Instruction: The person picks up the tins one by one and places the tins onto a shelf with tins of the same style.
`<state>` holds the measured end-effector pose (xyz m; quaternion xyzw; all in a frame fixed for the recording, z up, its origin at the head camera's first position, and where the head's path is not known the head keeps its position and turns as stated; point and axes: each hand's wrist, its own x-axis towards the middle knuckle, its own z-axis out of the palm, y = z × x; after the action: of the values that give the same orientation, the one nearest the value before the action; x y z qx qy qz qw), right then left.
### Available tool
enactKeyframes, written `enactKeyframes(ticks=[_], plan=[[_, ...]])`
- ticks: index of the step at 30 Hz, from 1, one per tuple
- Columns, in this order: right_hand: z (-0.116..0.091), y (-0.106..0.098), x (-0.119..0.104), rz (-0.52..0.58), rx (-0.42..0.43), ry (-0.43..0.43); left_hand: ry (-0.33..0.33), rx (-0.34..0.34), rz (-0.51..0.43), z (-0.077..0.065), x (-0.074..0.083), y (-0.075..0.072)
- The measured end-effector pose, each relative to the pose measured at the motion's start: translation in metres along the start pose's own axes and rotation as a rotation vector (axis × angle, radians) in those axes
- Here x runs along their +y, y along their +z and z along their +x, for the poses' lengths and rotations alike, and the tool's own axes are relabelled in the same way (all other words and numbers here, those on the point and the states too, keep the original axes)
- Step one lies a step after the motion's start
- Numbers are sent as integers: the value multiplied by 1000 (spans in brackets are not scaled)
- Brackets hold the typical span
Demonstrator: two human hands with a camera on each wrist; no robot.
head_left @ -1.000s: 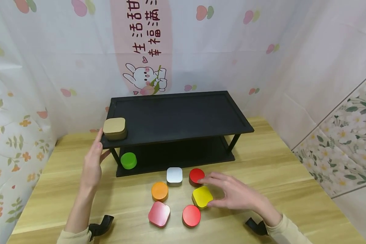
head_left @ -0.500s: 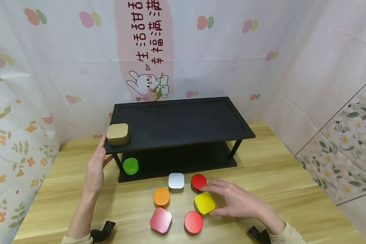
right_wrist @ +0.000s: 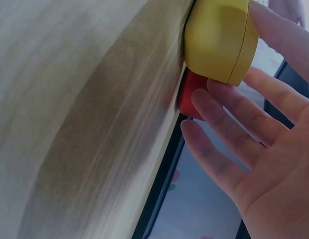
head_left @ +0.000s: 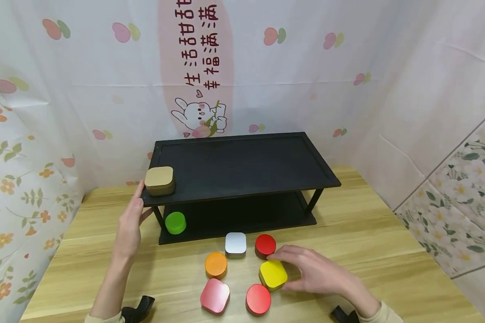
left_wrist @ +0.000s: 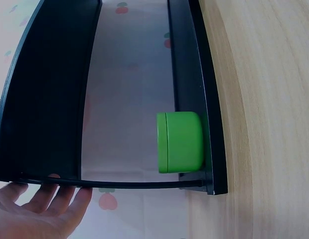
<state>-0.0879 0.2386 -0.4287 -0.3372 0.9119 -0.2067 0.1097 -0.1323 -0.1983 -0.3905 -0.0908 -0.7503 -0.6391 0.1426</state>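
At the left end of a black two-tier shelf (head_left: 242, 166), my left hand (head_left: 129, 229) holds the edge, fingertips against the side bar in the left wrist view. A gold square tin (head_left: 160, 181) sits on the top tier beside it. On the lower tier, below the hand, is a green tin (left_wrist: 180, 142). My right hand (head_left: 321, 271) has its thumb and fingers around a yellow square tin (head_left: 273, 275) on the table, touching opposite sides. A red round tin (head_left: 265, 246) stands just behind the yellow one; in the right wrist view, fingers partly cover it.
Nearby on the wooden table (head_left: 388, 251) stand a white square tin (head_left: 235, 245), an orange round tin (head_left: 216, 265), a pink square tin (head_left: 215, 296) and another red round tin (head_left: 258, 299). A patterned curtain (head_left: 283, 98) hangs behind the shelf.
The scene sits lower in the head view, as the camera has tilted up. My right thumb and fingers have drawn in on the yellow tin. My left hand stays on the shelf.
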Motion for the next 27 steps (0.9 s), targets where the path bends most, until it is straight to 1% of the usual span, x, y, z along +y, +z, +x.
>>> enactKeyframes(ticks=[5, 10, 16, 21, 27], plan=[[0, 2, 1, 7, -15, 19, 10, 0, -6, 0, -1, 1], [0, 4, 2, 2, -11, 24, 23, 2, 3, 0, -1, 2], [1, 7, 2, -12, 10, 2, 26, 5, 29, -1, -1, 1], [1, 10, 2, -28, 31, -20, 28, 1, 28, -1, -1, 1], [2, 11, 3, -43, 40, -24, 33, 0, 49, -1, -1, 1]])
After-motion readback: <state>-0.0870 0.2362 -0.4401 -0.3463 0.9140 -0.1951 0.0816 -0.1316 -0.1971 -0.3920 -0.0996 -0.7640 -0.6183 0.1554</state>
